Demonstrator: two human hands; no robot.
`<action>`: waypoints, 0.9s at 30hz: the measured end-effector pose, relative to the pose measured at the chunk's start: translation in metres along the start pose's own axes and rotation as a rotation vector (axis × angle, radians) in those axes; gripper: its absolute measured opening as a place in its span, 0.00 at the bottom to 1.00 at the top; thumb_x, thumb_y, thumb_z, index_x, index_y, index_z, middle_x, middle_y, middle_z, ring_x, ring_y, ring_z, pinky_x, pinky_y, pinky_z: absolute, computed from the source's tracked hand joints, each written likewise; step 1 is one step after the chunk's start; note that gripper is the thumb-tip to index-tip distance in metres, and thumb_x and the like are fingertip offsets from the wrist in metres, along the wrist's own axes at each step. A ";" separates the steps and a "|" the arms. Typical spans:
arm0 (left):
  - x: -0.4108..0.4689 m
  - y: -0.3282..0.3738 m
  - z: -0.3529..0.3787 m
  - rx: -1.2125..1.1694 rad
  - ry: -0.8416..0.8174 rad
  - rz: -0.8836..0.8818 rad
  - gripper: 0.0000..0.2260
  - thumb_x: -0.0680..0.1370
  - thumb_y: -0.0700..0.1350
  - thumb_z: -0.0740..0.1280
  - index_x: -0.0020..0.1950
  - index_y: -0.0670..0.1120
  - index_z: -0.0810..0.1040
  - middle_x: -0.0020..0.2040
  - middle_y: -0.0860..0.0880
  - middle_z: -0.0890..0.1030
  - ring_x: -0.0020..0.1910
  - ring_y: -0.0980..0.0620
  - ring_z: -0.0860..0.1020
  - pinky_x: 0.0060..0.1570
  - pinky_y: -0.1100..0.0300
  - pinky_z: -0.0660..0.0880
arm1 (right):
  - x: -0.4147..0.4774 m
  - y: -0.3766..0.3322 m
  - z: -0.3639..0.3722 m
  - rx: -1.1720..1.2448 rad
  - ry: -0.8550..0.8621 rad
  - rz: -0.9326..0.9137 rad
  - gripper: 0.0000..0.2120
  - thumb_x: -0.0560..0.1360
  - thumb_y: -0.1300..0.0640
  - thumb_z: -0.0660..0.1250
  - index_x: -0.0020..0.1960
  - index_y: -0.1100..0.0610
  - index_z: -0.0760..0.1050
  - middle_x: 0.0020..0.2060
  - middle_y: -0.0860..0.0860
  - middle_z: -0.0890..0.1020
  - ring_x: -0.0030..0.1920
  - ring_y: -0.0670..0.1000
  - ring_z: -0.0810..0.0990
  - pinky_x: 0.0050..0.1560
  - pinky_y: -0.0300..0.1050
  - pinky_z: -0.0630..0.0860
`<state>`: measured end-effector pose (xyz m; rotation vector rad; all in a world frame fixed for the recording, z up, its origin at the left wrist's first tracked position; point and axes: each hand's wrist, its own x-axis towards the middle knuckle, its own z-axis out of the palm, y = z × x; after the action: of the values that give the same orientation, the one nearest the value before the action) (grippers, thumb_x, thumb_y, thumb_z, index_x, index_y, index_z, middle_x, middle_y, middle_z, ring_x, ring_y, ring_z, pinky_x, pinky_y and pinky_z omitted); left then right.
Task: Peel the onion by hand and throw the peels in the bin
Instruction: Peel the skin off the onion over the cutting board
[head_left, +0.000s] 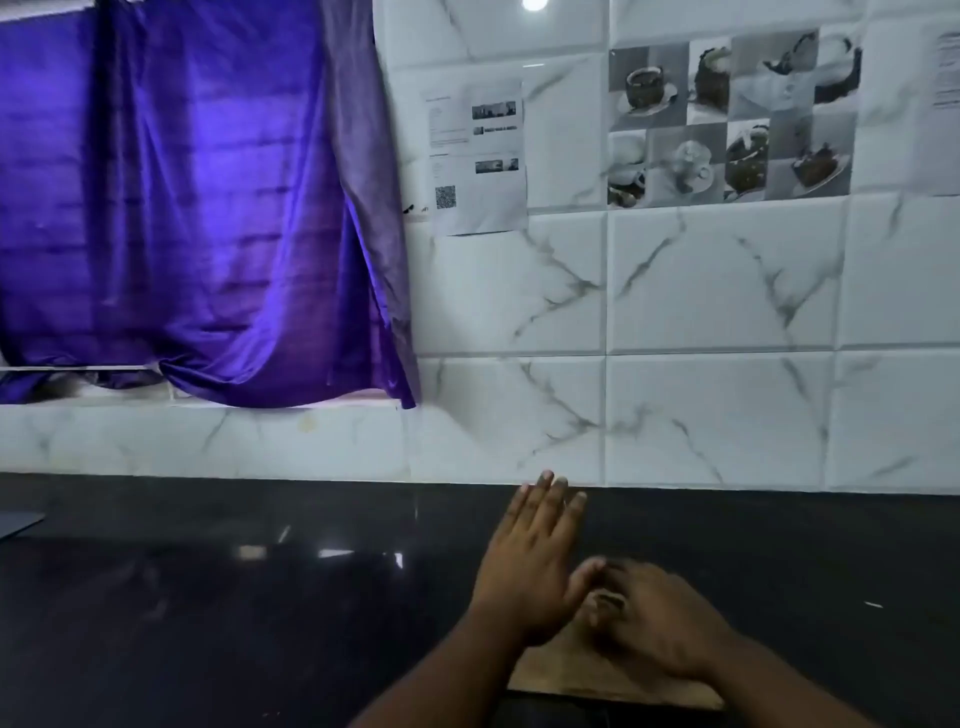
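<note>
Head: flat left hand (524, 571) (glossy counter (208, 613))

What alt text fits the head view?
Two hands meet over a wooden board on a dark counter: the left hand flat with straight fingers, the right hand curled and blurred, its contents unclear. Behind, a purple curtain and white tiles.

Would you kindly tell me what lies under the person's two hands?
A wooden board on the dark counter shows beneath the left hand and right hand. The right hand's curled fingers cover whatever they may hold; it is hidden and blurred.
</note>
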<state>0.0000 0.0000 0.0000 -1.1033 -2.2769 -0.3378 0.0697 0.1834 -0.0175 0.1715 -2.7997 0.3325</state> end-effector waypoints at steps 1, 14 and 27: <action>-0.001 0.000 0.008 -0.016 0.005 -0.008 0.33 0.85 0.66 0.46 0.85 0.49 0.57 0.86 0.46 0.54 0.86 0.48 0.45 0.81 0.51 0.41 | 0.000 0.007 0.008 0.009 -0.015 -0.022 0.17 0.74 0.32 0.58 0.60 0.35 0.72 0.55 0.39 0.80 0.56 0.42 0.80 0.56 0.48 0.78; 0.000 0.003 0.073 -0.357 0.148 -0.247 0.12 0.83 0.55 0.57 0.41 0.54 0.71 0.37 0.54 0.75 0.38 0.56 0.73 0.42 0.57 0.68 | 0.014 0.022 0.029 0.428 0.047 0.040 0.10 0.71 0.42 0.74 0.51 0.38 0.82 0.48 0.35 0.84 0.49 0.40 0.84 0.53 0.44 0.80; -0.006 0.008 0.069 -0.468 0.103 -0.186 0.17 0.84 0.61 0.56 0.49 0.51 0.77 0.42 0.51 0.82 0.41 0.52 0.79 0.40 0.53 0.71 | 0.007 0.031 0.029 0.607 0.265 0.005 0.24 0.59 0.54 0.81 0.51 0.38 0.80 0.47 0.40 0.86 0.45 0.41 0.86 0.44 0.33 0.79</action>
<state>-0.0179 0.0327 -0.0584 -1.0588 -2.2709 -1.0186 0.0493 0.2051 -0.0486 0.2333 -2.3600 1.1107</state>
